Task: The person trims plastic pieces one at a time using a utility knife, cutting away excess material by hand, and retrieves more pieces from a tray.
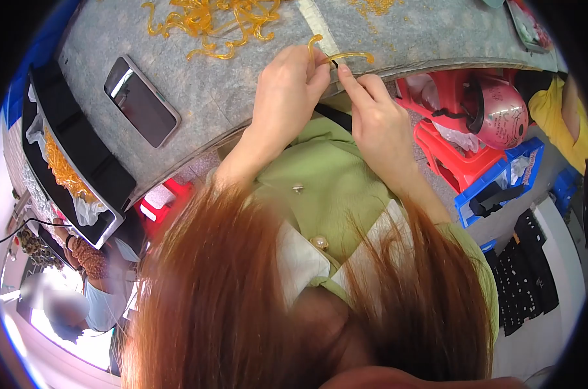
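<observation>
At the table's front edge, my left hand (286, 91) is closed on a curved, clear yellow plastic piece (312, 48) whose hooked end sticks up past the fingers. Just right of it, my right hand (379, 115) is closed too, its thumb and index finger pinching a small dark tool (335, 63). Another yellow curved arm (359, 56) reaches rightward above the right fingertips. Whether the two yellow parts are one piece is hidden by the fingers. The fingertips of both hands are close together. A heap of similar yellow pieces (222, 23) lies on the grey table (209, 97).
A phone (142, 100) lies on the table's left part. Beyond it stands a black tray (80, 139) with yellow pieces (63, 170). To the right are a pink helmet (501, 113), red stools (453, 155) and a blue crate (498, 185). Other people are at left and right.
</observation>
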`<state>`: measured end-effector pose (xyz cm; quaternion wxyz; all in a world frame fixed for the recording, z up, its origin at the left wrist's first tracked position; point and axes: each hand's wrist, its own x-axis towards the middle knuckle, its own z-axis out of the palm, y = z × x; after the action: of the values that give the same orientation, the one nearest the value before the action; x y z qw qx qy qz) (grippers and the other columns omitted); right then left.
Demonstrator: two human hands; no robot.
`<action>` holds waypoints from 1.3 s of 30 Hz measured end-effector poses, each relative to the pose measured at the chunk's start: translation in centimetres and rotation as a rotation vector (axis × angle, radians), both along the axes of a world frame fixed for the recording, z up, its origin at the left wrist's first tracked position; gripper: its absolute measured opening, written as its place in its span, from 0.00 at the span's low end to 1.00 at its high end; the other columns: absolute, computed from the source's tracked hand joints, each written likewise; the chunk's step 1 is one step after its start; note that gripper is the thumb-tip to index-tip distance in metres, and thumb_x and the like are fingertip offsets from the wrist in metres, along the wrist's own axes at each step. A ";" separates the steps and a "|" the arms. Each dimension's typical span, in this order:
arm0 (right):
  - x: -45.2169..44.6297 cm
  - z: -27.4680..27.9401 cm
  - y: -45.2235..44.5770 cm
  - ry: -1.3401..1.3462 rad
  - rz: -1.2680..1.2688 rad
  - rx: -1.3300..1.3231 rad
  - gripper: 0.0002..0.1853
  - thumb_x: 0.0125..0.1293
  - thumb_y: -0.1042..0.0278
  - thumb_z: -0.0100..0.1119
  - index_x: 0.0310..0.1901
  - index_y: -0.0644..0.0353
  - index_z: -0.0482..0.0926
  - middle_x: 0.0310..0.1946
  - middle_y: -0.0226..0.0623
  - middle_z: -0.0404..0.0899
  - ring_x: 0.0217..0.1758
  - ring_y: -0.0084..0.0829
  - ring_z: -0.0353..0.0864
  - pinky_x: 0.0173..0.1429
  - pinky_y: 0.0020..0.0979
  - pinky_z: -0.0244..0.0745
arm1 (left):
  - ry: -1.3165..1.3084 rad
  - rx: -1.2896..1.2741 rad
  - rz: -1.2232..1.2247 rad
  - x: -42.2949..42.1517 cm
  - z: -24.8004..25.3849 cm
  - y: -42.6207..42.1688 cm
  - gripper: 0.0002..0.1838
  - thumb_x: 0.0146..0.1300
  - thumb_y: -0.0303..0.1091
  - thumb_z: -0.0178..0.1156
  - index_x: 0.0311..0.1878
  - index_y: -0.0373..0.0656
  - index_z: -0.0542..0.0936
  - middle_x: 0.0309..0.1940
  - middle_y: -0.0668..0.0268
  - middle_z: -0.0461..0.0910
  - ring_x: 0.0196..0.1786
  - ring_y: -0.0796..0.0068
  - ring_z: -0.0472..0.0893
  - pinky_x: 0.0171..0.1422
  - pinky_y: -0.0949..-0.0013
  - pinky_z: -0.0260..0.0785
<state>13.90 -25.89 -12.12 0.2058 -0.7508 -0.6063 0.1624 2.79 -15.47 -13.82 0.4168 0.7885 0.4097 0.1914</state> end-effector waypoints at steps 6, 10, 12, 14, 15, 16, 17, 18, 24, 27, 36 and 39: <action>-0.7 -0.1 -0.5 -0.010 -0.051 -0.003 0.24 0.52 0.81 0.52 0.55 0.60 0.72 0.34 0.36 0.70 0.28 0.37 0.78 0.31 0.35 0.75 | -0.034 0.052 0.033 0.0 -0.6 -0.2 0.07 0.53 0.29 0.62 0.33 0.36 0.78 0.18 0.65 0.69 0.20 0.72 0.68 0.27 0.68 0.64; -0.4 -0.5 -1.8 0.121 -0.114 0.045 0.21 0.57 0.79 0.53 0.54 0.61 0.72 0.36 0.38 0.74 0.31 0.40 0.78 0.34 0.36 0.75 | -0.051 0.029 0.040 -0.3 -0.8 0.0 0.06 0.53 0.28 0.62 0.33 0.38 0.78 0.19 0.67 0.70 0.21 0.77 0.68 0.27 0.72 0.64; 0.5 -0.6 -0.9 0.193 -0.166 0.151 0.18 0.59 0.77 0.54 0.53 0.61 0.73 0.37 0.39 0.75 0.32 0.42 0.78 0.36 0.36 0.74 | -0.221 -0.275 0.088 -0.8 -0.4 0.3 0.05 0.57 0.30 0.60 0.34 0.40 0.76 0.22 0.69 0.70 0.20 0.81 0.67 0.24 0.77 0.60; 0.8 0.1 -0.1 0.249 -0.254 0.235 0.16 0.60 0.75 0.55 0.51 0.61 0.74 0.39 0.40 0.76 0.33 0.43 0.79 0.37 0.36 0.73 | -0.454 -0.700 0.118 -2.5 0.3 0.5 0.05 0.60 0.32 0.56 0.35 0.43 0.73 0.26 0.71 0.69 0.19 0.84 0.64 0.21 0.81 0.56; 0.9 0.2 0.7 0.275 -0.278 0.246 0.13 0.59 0.74 0.57 0.46 0.61 0.75 0.36 0.41 0.77 0.32 0.42 0.79 0.37 0.34 0.72 | -0.615 -0.966 0.119 -3.6 0.8 1.1 0.05 0.61 0.34 0.55 0.36 0.44 0.71 0.28 0.71 0.68 0.18 0.85 0.63 0.19 0.83 0.53; 0.9 0.5 1.7 0.328 -0.248 0.190 0.12 0.58 0.73 0.57 0.45 0.62 0.75 0.35 0.42 0.77 0.32 0.42 0.79 0.37 0.35 0.72 | -0.780 -1.232 0.113 -4.5 1.1 1.5 0.05 0.63 0.35 0.53 0.36 0.45 0.69 0.30 0.71 0.67 0.18 0.86 0.61 0.18 0.85 0.51; 0.7 1.0 2.9 0.379 -0.219 0.133 0.11 0.58 0.73 0.57 0.43 0.62 0.75 0.34 0.42 0.77 0.32 0.42 0.79 0.37 0.35 0.72 | -0.863 -1.325 0.183 -5.3 1.3 1.5 0.07 0.68 0.38 0.46 0.37 0.46 0.65 0.32 0.69 0.65 0.17 0.86 0.58 0.14 0.85 0.49; 0.4 1.0 3.9 0.427 -0.190 0.077 0.10 0.58 0.72 0.57 0.42 0.62 0.75 0.33 0.42 0.78 0.32 0.43 0.79 0.36 0.36 0.72 | -0.994 -1.392 0.185 -6.0 1.2 1.6 0.08 0.68 0.38 0.47 0.37 0.46 0.66 0.32 0.68 0.66 0.18 0.86 0.59 0.14 0.85 0.50; -1.8 -2.1 10.3 0.066 0.131 0.201 0.09 0.60 0.66 0.58 0.39 0.62 0.76 0.31 0.39 0.78 0.27 0.39 0.77 0.29 0.33 0.71 | -1.340 -1.488 0.202 -8.6 0.4 2.1 0.09 0.70 0.38 0.46 0.47 0.46 0.71 0.32 0.68 0.71 0.23 0.85 0.66 0.18 0.86 0.59; -1.2 -0.8 11.6 0.167 0.068 0.334 0.08 0.62 0.67 0.57 0.39 0.62 0.76 0.26 0.33 0.75 0.23 0.27 0.73 0.25 0.28 0.66 | -1.371 -1.618 0.284 -8.8 0.4 2.4 0.11 0.71 0.34 0.43 0.52 0.41 0.67 0.36 0.67 0.67 0.30 0.81 0.67 0.24 0.84 0.66; 4.4 -0.6 8.6 2.058 -0.353 -0.239 0.07 0.65 0.66 0.53 0.38 0.62 0.74 0.28 0.29 0.73 0.19 0.17 0.65 0.19 0.19 0.59 | -1.095 -1.369 0.208 -6.0 -0.5 2.7 0.09 0.64 0.31 0.57 0.46 0.41 0.74 0.34 0.68 0.74 0.34 0.80 0.74 0.29 0.82 0.67; 3.5 -0.9 6.6 2.310 -0.326 -0.407 0.08 0.67 0.66 0.51 0.41 0.63 0.72 0.29 0.28 0.71 0.18 0.14 0.60 0.18 0.15 0.54 | -0.755 -1.096 0.184 -4.1 -0.1 2.6 0.11 0.62 0.30 0.59 0.46 0.39 0.76 0.32 0.70 0.73 0.34 0.81 0.75 0.34 0.81 0.67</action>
<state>17.37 -19.30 -12.98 0.5264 -0.2466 0.0790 0.8098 -1.33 -12.91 -13.88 0.8535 0.3038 0.3394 0.2532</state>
